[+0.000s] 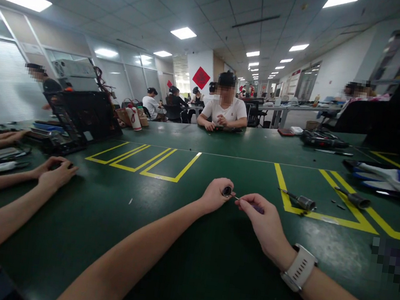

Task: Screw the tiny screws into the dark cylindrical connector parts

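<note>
My left hand (217, 194) is closed around a small dark metal cylinder (227, 191), its round open end facing me. Most of the cylinder is hidden by the fingers. In my right hand (256, 211) a slim screwdriver (259, 209) is pinched, with a dark purplish handle and a thin metal shaft. The shaft's tip points left at the cylinder's lower edge; whether it touches cannot be made out. To the right on the table lie a similar metal cylinder with a thin rod (305, 202) and another cylinder with a rod (359, 199).
Yellow tape (159, 176) marks the green table (186, 256). Blue and white gloves (391, 180) and a black case (323, 138) lie right. At left, a co-worker's hands (57, 173) rest near a black computer case (86, 115). Another person (232, 112) sits opposite.
</note>
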`<state>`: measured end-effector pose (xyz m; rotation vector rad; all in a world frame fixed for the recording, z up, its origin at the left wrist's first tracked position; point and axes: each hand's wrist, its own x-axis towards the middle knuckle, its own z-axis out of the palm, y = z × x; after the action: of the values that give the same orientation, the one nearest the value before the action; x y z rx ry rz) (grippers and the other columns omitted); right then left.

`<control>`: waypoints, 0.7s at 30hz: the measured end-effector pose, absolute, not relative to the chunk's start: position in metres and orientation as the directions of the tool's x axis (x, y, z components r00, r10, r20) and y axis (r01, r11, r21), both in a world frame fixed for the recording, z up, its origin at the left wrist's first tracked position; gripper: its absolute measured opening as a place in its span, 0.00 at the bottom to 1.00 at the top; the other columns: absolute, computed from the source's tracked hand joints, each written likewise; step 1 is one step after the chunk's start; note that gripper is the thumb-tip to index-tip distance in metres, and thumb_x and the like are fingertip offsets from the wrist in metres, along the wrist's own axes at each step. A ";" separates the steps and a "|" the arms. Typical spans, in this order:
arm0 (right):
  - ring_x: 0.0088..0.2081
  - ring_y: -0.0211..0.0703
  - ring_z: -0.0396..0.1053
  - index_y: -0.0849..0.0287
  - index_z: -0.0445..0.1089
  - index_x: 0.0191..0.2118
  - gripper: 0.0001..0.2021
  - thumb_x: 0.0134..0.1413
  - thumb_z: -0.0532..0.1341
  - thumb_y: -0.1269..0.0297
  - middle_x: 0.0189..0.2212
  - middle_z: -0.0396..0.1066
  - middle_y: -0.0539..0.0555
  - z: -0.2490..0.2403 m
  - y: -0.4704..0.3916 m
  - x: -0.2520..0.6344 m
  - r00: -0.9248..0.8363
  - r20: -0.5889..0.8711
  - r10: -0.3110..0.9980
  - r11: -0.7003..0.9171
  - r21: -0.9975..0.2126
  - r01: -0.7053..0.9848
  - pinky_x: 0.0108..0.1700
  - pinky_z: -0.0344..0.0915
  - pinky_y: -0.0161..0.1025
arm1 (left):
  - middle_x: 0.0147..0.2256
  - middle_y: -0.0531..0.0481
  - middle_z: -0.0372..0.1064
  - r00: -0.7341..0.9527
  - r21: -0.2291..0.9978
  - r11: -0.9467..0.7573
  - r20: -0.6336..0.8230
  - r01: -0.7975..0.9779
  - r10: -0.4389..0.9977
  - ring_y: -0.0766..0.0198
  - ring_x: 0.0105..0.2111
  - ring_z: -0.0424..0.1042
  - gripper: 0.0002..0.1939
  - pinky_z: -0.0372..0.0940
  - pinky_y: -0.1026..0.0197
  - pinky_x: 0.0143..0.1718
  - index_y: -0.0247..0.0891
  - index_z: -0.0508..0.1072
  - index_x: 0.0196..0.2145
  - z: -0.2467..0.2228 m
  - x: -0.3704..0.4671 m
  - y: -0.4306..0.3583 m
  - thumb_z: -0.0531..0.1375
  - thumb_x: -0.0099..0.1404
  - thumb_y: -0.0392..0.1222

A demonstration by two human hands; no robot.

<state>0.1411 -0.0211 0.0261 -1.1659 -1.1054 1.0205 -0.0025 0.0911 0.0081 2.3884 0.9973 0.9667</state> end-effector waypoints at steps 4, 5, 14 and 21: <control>0.36 0.44 0.70 0.59 0.73 0.31 0.07 0.46 0.64 0.61 0.32 0.75 0.53 0.023 -0.020 0.141 0.144 0.076 0.987 0.092 -0.990 -0.108 0.43 0.63 0.45 | 0.24 0.55 0.60 0.504 0.567 -0.675 0.455 0.472 0.734 0.67 0.27 0.60 0.07 0.57 0.63 0.31 0.36 0.65 0.24 0.008 -0.003 0.091 0.60 0.54 0.40; 0.36 0.44 0.71 0.60 0.73 0.31 0.08 0.47 0.63 0.61 0.32 0.75 0.54 0.022 -0.019 0.141 0.135 0.058 0.989 0.077 -0.987 -0.144 0.42 0.64 0.44 | 0.24 0.55 0.60 0.501 0.573 -0.673 0.455 0.468 0.736 0.67 0.27 0.60 0.08 0.57 0.64 0.30 0.36 0.65 0.23 0.007 -0.003 0.092 0.60 0.54 0.40; 0.36 0.45 0.73 0.59 0.72 0.32 0.08 0.47 0.63 0.60 0.33 0.75 0.55 0.021 -0.018 0.142 0.141 -0.003 0.990 0.035 -0.962 -0.269 0.39 0.67 0.43 | 0.24 0.56 0.59 0.498 0.581 -0.668 0.453 0.465 0.740 0.68 0.25 0.60 0.09 0.57 0.65 0.29 0.36 0.64 0.24 0.008 -0.003 0.090 0.60 0.55 0.41; 0.35 0.44 0.70 0.59 0.74 0.32 0.08 0.45 0.65 0.62 0.32 0.74 0.53 0.022 -0.024 0.136 0.161 0.020 0.987 0.050 -0.981 -0.185 0.41 0.63 0.44 | 0.25 0.54 0.61 0.518 0.514 -0.696 0.467 0.501 0.717 0.66 0.28 0.61 0.06 0.56 0.62 0.33 0.37 0.65 0.23 0.010 -0.003 0.088 0.59 0.55 0.37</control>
<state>0.1364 -0.0237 0.0220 -1.1153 -0.9721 1.1511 -0.0033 0.0884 0.0101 2.4473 1.0165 0.9678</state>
